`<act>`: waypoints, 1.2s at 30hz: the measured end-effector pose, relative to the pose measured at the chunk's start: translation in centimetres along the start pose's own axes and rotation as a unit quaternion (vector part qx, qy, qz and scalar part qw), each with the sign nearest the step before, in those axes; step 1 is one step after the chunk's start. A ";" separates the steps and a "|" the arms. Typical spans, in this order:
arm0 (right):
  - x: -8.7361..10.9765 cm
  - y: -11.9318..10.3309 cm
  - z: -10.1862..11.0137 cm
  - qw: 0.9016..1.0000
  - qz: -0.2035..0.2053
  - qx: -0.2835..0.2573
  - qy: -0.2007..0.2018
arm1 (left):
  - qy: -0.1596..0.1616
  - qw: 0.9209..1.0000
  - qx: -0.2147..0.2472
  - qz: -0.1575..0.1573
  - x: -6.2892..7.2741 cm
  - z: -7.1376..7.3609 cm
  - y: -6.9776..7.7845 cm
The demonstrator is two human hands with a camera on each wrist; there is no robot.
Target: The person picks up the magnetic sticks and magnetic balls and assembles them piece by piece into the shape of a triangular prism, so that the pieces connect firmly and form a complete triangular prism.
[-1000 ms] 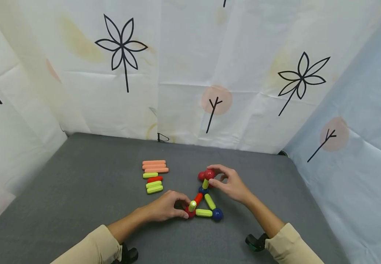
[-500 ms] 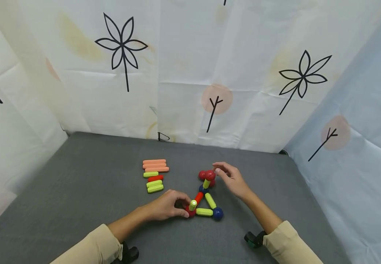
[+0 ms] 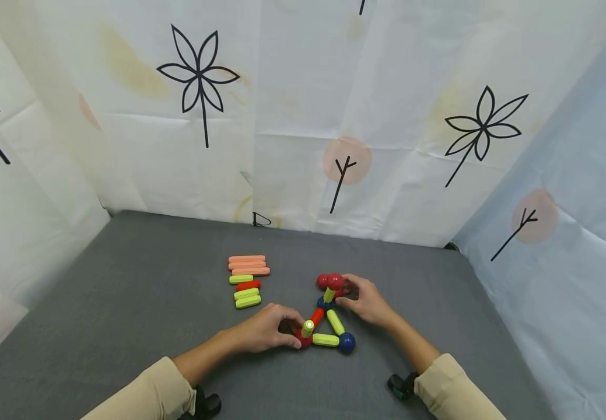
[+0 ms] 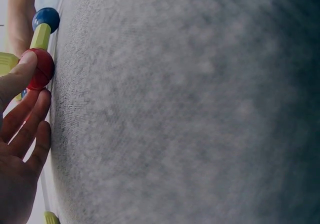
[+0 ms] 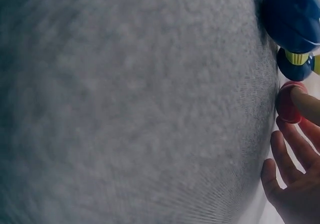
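On the grey table stands a triangle of sticks and balls. Its near left corner is a red ball (image 4: pixel 44 68), pinched by my left hand (image 3: pixel 271 328) between thumb and fingers, with a yellow-green stick (image 3: pixel 308 329) upright on it. A blue ball (image 3: pixel 347 343) forms the near right corner. From the far blue ball (image 3: pixel 325 304) rises another yellow-green stick (image 3: pixel 329 295) topped by a red ball (image 3: pixel 335 282). Just behind it, my right hand (image 3: pixel 363 300) pinches a low red ball (image 5: pixel 287 103), mostly hidden in the head view. One more red ball (image 3: pixel 322 281) lies beside it.
Left of the triangle lies a column of loose sticks: several yellow-green sticks (image 3: pixel 247 302), one red stick (image 3: pixel 248 286) and orange sticks (image 3: pixel 247 258). A patterned cloth (image 3: pixel 292 116) hangs along the table's back edge and both sides.
My right hand has let go of the red ball on top of the stick, drawn back right, then come down to the low red ball. My left hand stays in place.
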State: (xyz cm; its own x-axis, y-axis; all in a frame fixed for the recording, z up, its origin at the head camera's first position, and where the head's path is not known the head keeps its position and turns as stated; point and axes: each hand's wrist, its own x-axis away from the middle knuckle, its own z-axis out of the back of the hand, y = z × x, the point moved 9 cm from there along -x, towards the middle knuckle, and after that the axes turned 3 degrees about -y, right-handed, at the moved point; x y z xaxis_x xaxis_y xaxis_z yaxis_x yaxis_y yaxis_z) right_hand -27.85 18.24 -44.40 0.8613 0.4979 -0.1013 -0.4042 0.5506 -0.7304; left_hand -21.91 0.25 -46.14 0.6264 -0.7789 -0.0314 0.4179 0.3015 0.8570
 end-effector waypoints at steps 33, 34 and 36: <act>3.5 -12.8 -1.7 0.980 0.182 -0.037 -0.067 | 0.006 1.000 -0.004 -0.023 -0.1 0.1 0.1; 3.5 -12.7 -1.9 0.981 0.180 -0.038 -0.069 | 0.007 1.000 -0.004 -0.024 -0.1 0.1 0.1; 3.5 -12.5 -2.0 0.981 0.174 -0.043 -0.072 | 0.007 1.000 -0.005 -0.022 -0.1 0.1 0.1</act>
State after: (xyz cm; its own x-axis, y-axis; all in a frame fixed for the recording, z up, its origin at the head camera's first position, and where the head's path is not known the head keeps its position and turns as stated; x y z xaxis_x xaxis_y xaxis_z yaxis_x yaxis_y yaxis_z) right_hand -19.16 11.78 -36.99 0.6204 0.7389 -0.2629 -0.6339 0.2750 -0.7229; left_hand -22.02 0.28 -45.99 0.6166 -0.7834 -0.0773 0.4523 0.2721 0.8494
